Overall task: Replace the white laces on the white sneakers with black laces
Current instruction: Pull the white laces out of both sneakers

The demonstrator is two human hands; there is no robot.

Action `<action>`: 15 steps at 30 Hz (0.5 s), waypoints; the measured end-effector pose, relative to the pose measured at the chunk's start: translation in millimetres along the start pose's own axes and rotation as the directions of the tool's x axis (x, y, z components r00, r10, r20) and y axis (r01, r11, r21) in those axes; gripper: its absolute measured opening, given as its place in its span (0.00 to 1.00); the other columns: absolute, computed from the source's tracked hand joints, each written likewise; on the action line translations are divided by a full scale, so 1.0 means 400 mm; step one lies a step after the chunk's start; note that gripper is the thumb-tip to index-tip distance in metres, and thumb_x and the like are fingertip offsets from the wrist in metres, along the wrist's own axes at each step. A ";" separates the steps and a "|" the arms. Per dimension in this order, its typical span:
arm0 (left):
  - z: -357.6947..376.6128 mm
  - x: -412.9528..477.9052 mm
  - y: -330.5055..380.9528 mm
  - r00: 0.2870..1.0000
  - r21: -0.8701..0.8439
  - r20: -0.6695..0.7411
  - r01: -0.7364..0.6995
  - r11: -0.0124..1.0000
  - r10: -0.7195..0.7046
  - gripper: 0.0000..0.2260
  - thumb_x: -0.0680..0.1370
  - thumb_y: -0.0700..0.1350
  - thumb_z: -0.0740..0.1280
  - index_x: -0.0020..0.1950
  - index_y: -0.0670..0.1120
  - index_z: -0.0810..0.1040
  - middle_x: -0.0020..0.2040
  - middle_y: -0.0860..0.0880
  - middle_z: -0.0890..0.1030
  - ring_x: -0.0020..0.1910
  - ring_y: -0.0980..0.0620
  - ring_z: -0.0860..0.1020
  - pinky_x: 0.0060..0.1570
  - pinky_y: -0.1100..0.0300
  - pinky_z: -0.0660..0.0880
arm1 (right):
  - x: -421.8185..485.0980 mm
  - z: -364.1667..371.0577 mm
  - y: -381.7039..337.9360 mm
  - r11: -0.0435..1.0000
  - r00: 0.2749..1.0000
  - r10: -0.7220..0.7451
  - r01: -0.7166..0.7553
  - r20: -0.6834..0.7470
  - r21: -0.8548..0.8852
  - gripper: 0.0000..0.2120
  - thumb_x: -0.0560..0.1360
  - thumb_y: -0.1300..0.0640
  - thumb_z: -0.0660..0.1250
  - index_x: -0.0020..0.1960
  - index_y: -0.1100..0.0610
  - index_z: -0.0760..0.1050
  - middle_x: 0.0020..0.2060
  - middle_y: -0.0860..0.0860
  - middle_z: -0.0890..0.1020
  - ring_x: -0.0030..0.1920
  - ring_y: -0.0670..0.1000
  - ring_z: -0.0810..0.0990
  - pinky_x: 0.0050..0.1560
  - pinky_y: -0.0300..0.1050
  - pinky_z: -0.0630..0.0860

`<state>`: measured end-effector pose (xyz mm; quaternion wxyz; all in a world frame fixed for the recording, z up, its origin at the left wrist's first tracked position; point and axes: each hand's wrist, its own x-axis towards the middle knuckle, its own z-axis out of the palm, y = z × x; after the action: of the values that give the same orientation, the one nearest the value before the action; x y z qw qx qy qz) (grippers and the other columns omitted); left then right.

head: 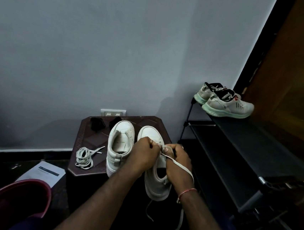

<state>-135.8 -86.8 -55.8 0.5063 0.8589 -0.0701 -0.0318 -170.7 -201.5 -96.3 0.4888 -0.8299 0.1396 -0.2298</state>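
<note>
On a dark stool (89,138), one white sneaker (120,149) sits stripped beside its coiled lace (85,157), while the left hand (144,152) grips the second sneaker (156,185) at the eyelets and the right hand (177,159) pinches its partly freed white lace (185,169); the black laces (96,123) wait unused behind.

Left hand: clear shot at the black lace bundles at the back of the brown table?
Probably not yet: the left hand is busy pinching the flat white lace at the nearer white sneaker. Once released, nothing seems to block the black lace bundles.
</note>
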 end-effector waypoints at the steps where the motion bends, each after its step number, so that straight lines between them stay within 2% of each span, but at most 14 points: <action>1: -0.004 -0.001 -0.003 1.000 0.031 0.003 -0.018 0.999 0.018 0.14 0.76 0.48 0.66 0.33 0.45 0.72 0.30 0.46 0.76 0.35 0.42 0.77 0.35 0.59 0.66 | 0.001 0.000 -0.002 1.000 1.000 0.006 -0.006 0.002 -0.007 0.06 0.78 0.48 0.65 0.46 0.50 0.78 0.37 0.42 0.81 0.42 0.46 0.80 0.46 0.46 0.76; 3: -0.010 -0.001 -0.007 0.999 0.120 0.003 -0.047 0.992 0.047 0.14 0.77 0.50 0.67 0.34 0.46 0.73 0.33 0.46 0.78 0.37 0.44 0.76 0.36 0.59 0.66 | 0.000 -0.002 -0.004 1.000 1.000 0.014 -0.014 0.006 -0.010 0.07 0.77 0.47 0.65 0.46 0.49 0.78 0.37 0.42 0.81 0.41 0.44 0.80 0.45 0.45 0.76; 6: -0.005 -0.005 -0.002 0.996 0.256 0.016 -0.087 0.963 0.086 0.11 0.79 0.48 0.64 0.39 0.44 0.75 0.42 0.40 0.82 0.45 0.40 0.78 0.42 0.55 0.70 | -0.005 -0.005 -0.005 1.000 1.000 0.016 -0.016 0.012 0.005 0.07 0.78 0.48 0.64 0.46 0.49 0.78 0.37 0.41 0.80 0.41 0.43 0.80 0.46 0.44 0.76; 7: -0.009 -0.006 0.003 0.998 0.215 0.015 -0.059 0.975 0.057 0.12 0.79 0.48 0.64 0.39 0.43 0.76 0.42 0.40 0.81 0.45 0.41 0.78 0.42 0.55 0.70 | -0.006 -0.005 -0.004 1.000 1.000 0.016 -0.016 0.013 0.006 0.06 0.78 0.49 0.64 0.46 0.50 0.78 0.37 0.41 0.80 0.41 0.44 0.80 0.46 0.45 0.76; 9: -0.021 0.000 0.019 0.997 -0.058 0.043 0.072 0.996 -0.070 0.13 0.79 0.47 0.63 0.38 0.43 0.75 0.36 0.43 0.79 0.36 0.46 0.76 0.37 0.58 0.69 | -0.009 -0.007 -0.005 1.000 0.999 0.023 -0.024 0.028 0.010 0.06 0.78 0.50 0.64 0.46 0.50 0.78 0.37 0.42 0.81 0.41 0.44 0.79 0.46 0.46 0.76; 11: -0.035 0.007 0.035 0.985 -0.311 0.090 0.166 0.936 -0.145 0.10 0.78 0.45 0.64 0.38 0.42 0.76 0.33 0.44 0.75 0.31 0.49 0.72 0.36 0.60 0.68 | -0.013 -0.008 -0.005 0.999 0.998 0.036 -0.037 0.048 0.007 0.07 0.78 0.49 0.64 0.45 0.50 0.77 0.37 0.43 0.81 0.41 0.44 0.79 0.45 0.47 0.76; 13: -0.039 0.006 0.038 0.994 -0.355 0.066 0.110 0.928 -0.092 0.10 0.77 0.44 0.66 0.37 0.41 0.76 0.31 0.44 0.73 0.30 0.51 0.71 0.37 0.59 0.68 | -0.015 -0.008 -0.003 0.999 0.998 0.043 -0.043 0.051 0.003 0.07 0.78 0.47 0.64 0.44 0.49 0.77 0.37 0.44 0.81 0.40 0.44 0.79 0.44 0.47 0.76; 15: -0.031 -0.003 0.029 1.000 -0.202 0.023 0.000 0.979 0.004 0.13 0.77 0.45 0.67 0.34 0.41 0.77 0.28 0.46 0.74 0.28 0.53 0.70 0.34 0.61 0.66 | -0.011 -0.010 -0.004 0.999 0.997 0.053 -0.053 0.054 -0.003 0.08 0.78 0.46 0.64 0.44 0.49 0.76 0.36 0.43 0.81 0.40 0.44 0.79 0.44 0.47 0.76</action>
<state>-136.3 -81.4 -39.4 0.5899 0.8027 -0.0730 -0.0481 -176.5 -201.5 -94.2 0.4978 -0.8321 0.1486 -0.1943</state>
